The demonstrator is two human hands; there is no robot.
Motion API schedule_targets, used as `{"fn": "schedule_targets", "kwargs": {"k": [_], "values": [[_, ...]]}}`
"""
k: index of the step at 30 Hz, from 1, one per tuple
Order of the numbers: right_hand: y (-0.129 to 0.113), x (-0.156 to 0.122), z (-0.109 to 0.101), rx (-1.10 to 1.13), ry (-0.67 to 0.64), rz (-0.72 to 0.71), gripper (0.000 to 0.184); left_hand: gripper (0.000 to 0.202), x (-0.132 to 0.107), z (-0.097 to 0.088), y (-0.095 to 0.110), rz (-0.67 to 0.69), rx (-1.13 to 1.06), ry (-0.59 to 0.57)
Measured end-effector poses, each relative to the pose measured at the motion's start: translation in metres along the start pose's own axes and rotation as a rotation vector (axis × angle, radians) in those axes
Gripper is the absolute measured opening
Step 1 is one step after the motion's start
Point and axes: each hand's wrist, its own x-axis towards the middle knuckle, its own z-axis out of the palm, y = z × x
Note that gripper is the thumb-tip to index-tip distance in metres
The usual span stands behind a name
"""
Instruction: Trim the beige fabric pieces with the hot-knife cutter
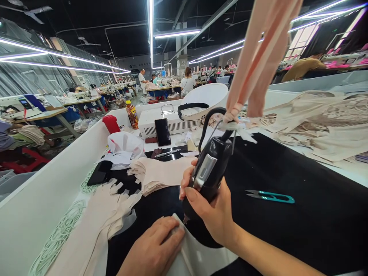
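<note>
My right hand (211, 214) is wrapped round a black handheld electric tool (205, 174) with a silver lever on its side and a cord at its top. Pink fabric strips (255, 57) are tied to the tool's upper end and run upward out of view. The tool's tip points down at the edge of a pale, glossy fabric piece (208, 253); I cannot tell whether it touches. With bent fingers held together, my left hand (155, 245) grips and presses that piece near the tip. Its thumb is partly hidden.
The black work surface (276, 230) holds teal thread snips (270, 196), stacked beige cut pieces (163, 172) and more fabric (94, 226) at left. Behind stand a phone (162, 132), a white vented box (152, 122) and a bottle (132, 115). Fabric heaps (324, 119) lie right. People work farther off.
</note>
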Motion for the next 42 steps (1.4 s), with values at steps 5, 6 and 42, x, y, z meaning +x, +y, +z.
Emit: {"fn": "schedule_targets", "kwargs": {"k": [5,6,42], "values": [[-0.002,-0.005,-0.006,0.052,-0.026,-0.028,0.03,0.032,-0.002,-0.001,0.0,0.001,-0.005,-0.022],[-0.001,-0.006,-0.006,0.053,-0.026,-0.032,0.03,0.031,-0.003,-0.001,0.0,-0.006,-0.009,-0.034],[-0.003,-0.017,-0.01,-0.009,-0.02,0.063,0.029,0.027,0.002,-0.007,0.008,0.092,0.017,-0.102]]}}
